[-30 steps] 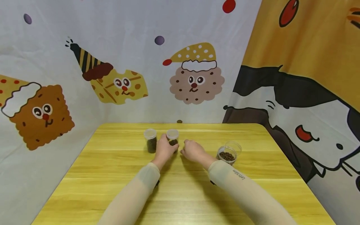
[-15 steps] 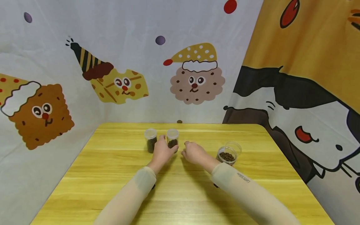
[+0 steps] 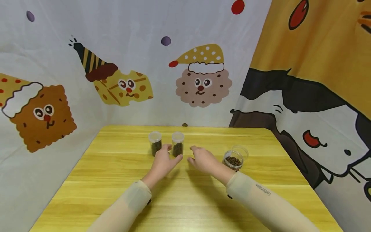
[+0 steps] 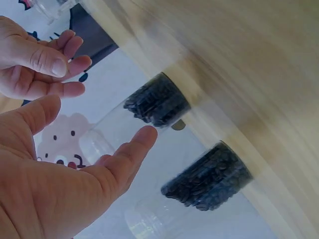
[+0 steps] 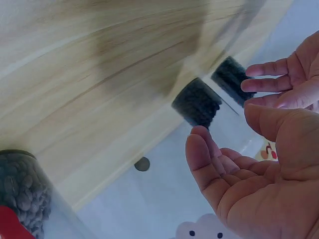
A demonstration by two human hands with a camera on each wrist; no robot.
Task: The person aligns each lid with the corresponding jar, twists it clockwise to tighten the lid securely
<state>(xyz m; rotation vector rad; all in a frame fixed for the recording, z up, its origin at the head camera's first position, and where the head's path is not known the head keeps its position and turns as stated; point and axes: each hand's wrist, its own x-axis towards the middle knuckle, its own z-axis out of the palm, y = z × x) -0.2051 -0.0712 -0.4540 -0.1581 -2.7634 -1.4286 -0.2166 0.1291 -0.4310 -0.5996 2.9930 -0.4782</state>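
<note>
Two clear jars stand upright near the back of the table: a left jar [image 3: 156, 147] and a right jar [image 3: 178, 146]. Each has a pale lid and is partly filled with dark beans or seeds. My left hand [image 3: 162, 162] is just in front of them, thumb and fingers spread, holding nothing. Opposite it, right of the right jar, my right hand [image 3: 204, 161] has loosely bent fingers with nothing between them. The left wrist view shows the right jar [image 4: 157, 99] beyond my left fingers [image 4: 134, 154]; whether they touch cannot be told.
A lidless clear jar [image 3: 233, 162] of brown beans stands right of my right hand, with a clear round lid [image 3: 242, 151] behind it. Something red [image 5: 12, 226] shows beside it in the right wrist view. A cartoon-printed cloth [image 3: 130, 38] hangs behind the wooden table [image 3: 185, 206].
My left hand has loosened from around the right jar and drawn back toward me and left. My right hand's fingers have opened slightly while its forearm shifted right. Both jars stay in place.
</note>
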